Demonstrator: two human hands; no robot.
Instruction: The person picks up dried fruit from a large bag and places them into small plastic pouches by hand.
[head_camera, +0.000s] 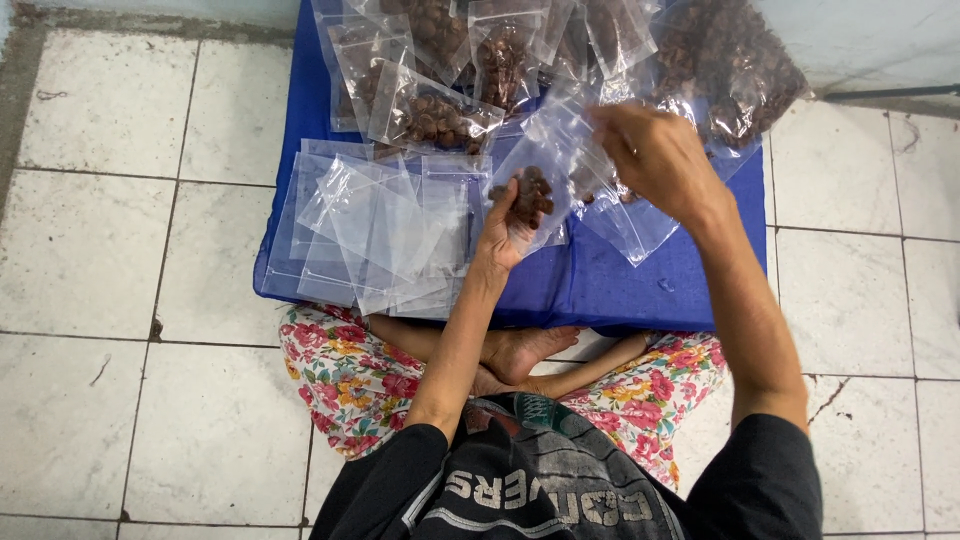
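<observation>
- The left hand (508, 225) is cupped, palm up, with a small heap of brown nuts (532, 192) in it.
- The right hand (655, 160) pinches the top of a small clear bag (560, 150) and holds it up just beside the nuts. The two hands are close but not touching.
- It looks like the filling step: nuts going into the little bag. The next move likely needs the bag mouth held wide and the nuts tipped in slowly, so none roll away.
- A pile of flat empty bags (375, 225) lies on the blue cloth (620, 285), left of the hands.
- Filled bags (435, 115) lie further back, and one big bag of nuts (725, 60) sits at the right.
- The top of the filled bags is cut off.
- I cannot tell if the bag mouth is open; the plastic is see-through and blurry.
</observation>
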